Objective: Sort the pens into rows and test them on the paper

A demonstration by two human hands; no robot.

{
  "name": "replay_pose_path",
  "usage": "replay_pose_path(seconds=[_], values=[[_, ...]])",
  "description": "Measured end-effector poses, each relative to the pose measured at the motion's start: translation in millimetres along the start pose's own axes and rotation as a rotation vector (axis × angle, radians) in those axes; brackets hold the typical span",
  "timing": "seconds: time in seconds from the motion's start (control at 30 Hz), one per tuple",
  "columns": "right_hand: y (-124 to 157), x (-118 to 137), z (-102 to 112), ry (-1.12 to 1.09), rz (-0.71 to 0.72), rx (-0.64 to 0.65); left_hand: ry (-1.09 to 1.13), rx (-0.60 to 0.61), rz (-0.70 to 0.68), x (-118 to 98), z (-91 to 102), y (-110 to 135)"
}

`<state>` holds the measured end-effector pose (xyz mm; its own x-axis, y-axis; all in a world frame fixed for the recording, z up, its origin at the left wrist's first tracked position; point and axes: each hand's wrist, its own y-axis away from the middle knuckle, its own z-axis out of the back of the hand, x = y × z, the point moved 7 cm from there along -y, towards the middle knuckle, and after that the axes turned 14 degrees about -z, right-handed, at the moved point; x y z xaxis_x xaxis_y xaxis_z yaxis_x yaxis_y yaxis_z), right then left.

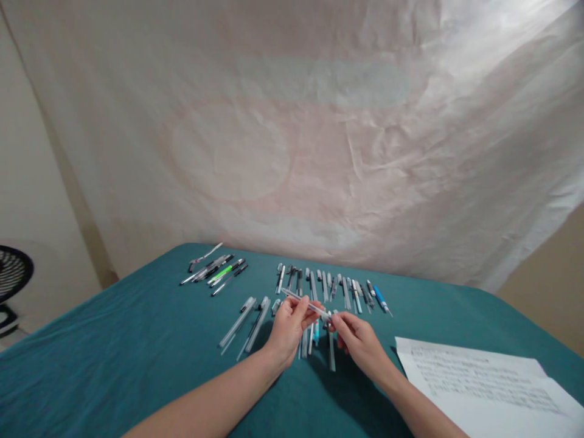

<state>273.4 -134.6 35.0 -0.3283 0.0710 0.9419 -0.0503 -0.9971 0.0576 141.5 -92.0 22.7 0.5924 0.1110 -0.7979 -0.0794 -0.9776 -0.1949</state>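
Observation:
Above the middle of the table, a slim translucent pen [292, 294] slants down from upper left to lower right. My left hand [292, 328] is closed round its middle, thumb on top. At the pen's right end, the fingertips of my right hand [358, 340] pinch it; the exact part between them is too small to make out. Beneath and between my hands lie several clear pens, among them a clear pen [332, 353] and a turquoise pen [316, 332], partly hidden. Left of my left hand are two clear capped pens [237, 322] [258, 325] with thin refills beside them.
A row of several pens, ending in a blue pen [380, 297], lies behind my hands. Several more pens, one a green pen [227, 271], are grouped at the back left. Handwritten paper [483, 383] rests at the right on the green tablecloth [137, 359]. A black fan [13, 274] stands far left.

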Motion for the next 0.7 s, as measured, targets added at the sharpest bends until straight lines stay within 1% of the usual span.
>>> replay_pose_path(seconds=[0.07,0.13,0.37,0.47,0.57,0.7], values=[[-1,-2,0,0.024,-0.004,0.0,-0.011,0.002,0.002,0,-0.7,1],[-1,-1,1,0.052,0.034,-0.02,-0.023,0.002,0.002,0,-0.9,1],[4,8,8,0.186,0.191,-0.177,-0.041,-0.017,-0.008,1,3.3,1],[7,12,9,0.231,0.243,-0.223,-0.038,-0.027,0.0,2,4.4,1],[7,12,8,0.244,0.247,-0.234,-0.029,-0.042,0.006,4,4.9,1],[5,8,5,0.254,0.199,-0.188,-0.02,-0.035,0.004,5,4.5,0]])
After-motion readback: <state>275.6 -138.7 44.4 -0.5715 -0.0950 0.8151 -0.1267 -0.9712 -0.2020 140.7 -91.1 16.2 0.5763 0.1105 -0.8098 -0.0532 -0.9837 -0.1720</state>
